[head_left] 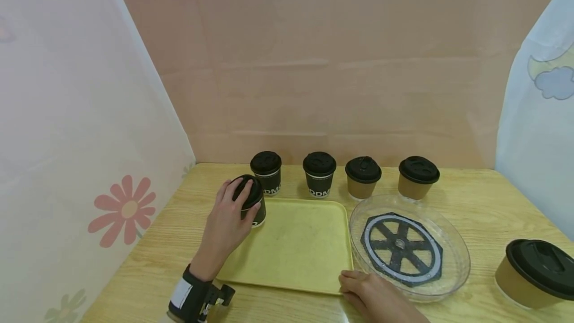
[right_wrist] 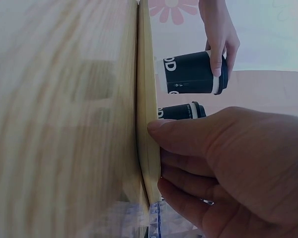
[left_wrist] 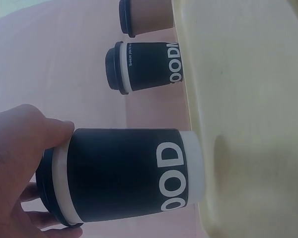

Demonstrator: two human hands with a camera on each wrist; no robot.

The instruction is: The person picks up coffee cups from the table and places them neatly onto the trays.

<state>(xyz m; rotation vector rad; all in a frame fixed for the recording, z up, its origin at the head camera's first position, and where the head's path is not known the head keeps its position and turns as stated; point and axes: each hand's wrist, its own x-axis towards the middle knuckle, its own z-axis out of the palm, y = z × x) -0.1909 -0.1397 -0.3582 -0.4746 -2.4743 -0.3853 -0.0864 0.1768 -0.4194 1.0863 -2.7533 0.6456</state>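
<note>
My left hand point(head_left: 230, 226) grips a black lidded paper cup point(left_wrist: 129, 173) by its lid, fingers and thumb spread round the lid's rim. That cup is upright over the left back part of a yellow tray point(head_left: 296, 243), its white base right by the tray's rim in the left wrist view. At the tray's front right corner, my right hand point(head_left: 369, 290) holds the edge, with the thumb point(right_wrist: 161, 128) against the rim and the other fingers curled beside it. The tray lies flat on the wooden table.
Behind the tray stand two more black cups point(head_left: 319, 183) point(head_left: 271, 183) and two brown cups point(head_left: 360, 189) point(head_left: 414, 191), all lidded. A clear round dish point(head_left: 464, 258) with a dark wheel-shaped pattern lies right of the tray. Another brown cup point(head_left: 522, 283) stands far right.
</note>
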